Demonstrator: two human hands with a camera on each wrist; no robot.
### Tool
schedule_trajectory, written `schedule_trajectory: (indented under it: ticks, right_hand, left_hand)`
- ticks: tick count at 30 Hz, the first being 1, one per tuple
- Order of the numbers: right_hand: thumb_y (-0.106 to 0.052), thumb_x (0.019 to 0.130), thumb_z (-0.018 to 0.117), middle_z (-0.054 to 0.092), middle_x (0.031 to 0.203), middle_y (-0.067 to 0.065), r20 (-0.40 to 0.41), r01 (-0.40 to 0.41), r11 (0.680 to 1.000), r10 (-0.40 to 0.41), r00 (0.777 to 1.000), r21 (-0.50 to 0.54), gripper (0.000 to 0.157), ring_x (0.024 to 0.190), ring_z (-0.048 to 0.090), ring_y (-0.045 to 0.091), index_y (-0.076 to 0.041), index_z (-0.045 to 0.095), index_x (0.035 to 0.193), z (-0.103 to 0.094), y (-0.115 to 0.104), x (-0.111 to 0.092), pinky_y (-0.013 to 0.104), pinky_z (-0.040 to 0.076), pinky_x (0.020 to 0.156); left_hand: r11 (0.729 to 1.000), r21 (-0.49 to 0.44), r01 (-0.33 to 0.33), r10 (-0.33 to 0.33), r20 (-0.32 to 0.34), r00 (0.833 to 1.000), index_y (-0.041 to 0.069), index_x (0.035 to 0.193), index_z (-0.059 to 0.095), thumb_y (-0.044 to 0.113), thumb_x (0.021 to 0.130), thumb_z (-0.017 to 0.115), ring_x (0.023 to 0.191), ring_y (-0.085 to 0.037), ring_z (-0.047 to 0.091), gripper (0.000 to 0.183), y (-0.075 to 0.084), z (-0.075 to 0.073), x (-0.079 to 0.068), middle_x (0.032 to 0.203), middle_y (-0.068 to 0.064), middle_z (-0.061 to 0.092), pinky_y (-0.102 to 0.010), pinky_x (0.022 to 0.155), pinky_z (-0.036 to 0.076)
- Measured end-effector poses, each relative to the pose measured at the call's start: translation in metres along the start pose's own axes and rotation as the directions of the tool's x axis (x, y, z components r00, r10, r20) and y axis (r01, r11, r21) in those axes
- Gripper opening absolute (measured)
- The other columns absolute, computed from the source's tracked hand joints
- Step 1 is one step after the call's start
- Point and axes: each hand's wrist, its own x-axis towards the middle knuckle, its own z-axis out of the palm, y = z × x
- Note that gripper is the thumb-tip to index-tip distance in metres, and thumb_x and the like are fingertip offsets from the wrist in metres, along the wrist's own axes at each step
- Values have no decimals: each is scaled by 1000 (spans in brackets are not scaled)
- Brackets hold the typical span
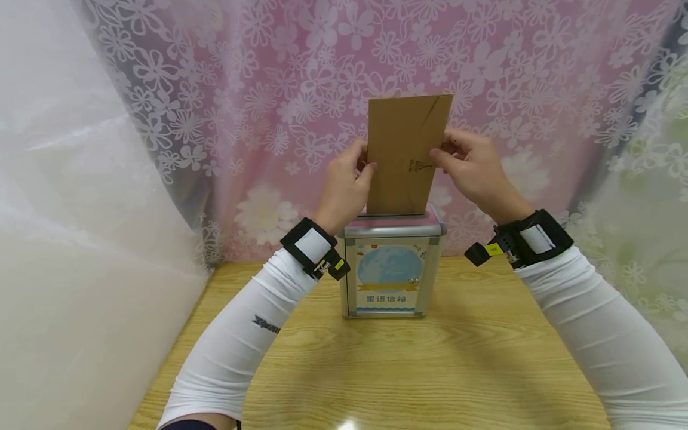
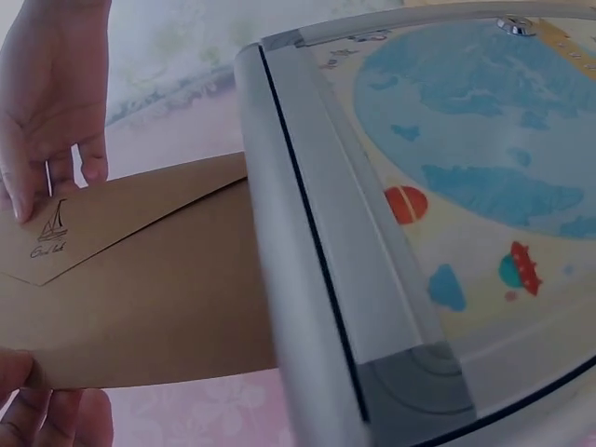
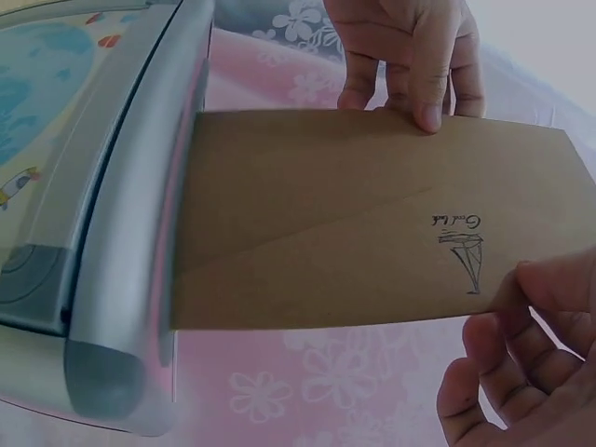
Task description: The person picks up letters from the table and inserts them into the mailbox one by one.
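A brown kraft envelope (image 1: 400, 143) stands upright over the top of a silver-framed letter box (image 1: 389, 278), its lower edge at the slot in the pink lid. My left hand (image 1: 346, 182) pinches the envelope's left edge between thumb and fingers. On the opposite edge, my right hand (image 1: 475, 170) pinches it a little higher up. The right wrist view shows a small sailboat print (image 3: 461, 256) with lettering on the envelope. How far the lower edge reaches into the slot is hidden behind the lid's silver rim (image 2: 293, 251).
The box stands on a wood-grain table (image 1: 344, 370), near its back edge. Behind it hangs a pink curtain (image 1: 301, 71) with white flowers. Pale sheeting (image 1: 91, 209) covers the left side, and a green-tinged flowered curtain (image 1: 639, 197) hangs on the right.
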Motion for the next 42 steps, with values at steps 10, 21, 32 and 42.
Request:
schedule_trajectory:
  ticks: [10,21,32,42]
  right_hand:
    - [-17,95,58,60,97,9,51,-39,999,40,998,-21,29,86,52,18,-10,59,123,12,11,-2,30,40,71]
    - [-10,95,56,58,92,7,-57,88,989,-95,994,-116,36,77,50,16,-17,55,130,21,20,0,27,42,67]
    - [-8,93,59,62,87,8,1,64,995,-64,998,-72,30,67,50,16,-11,60,123,39,41,-26,28,39,56]
    - [-17,95,58,63,91,3,53,55,989,-48,997,-139,18,78,51,14,-7,68,106,49,56,-41,35,40,64]
  left_hand:
    - [996,12,86,-87,36,996,6,103,58,4,93,59,76,-11,56,10,-18,8,-11,88,-4,63,-29,64,50]
    - [986,62,155,-162,116,980,9,111,58,9,92,59,73,-10,56,20,-35,16,-31,87,-3,63,-31,66,50]
    - [998,57,-38,37,21,999,7,123,53,3,93,56,80,-11,51,31,-36,13,-25,98,-5,56,-28,68,48]
    - [979,194,61,-82,100,992,11,101,68,8,89,62,80,-9,52,14,-44,15,-36,91,0,64,-29,70,48]
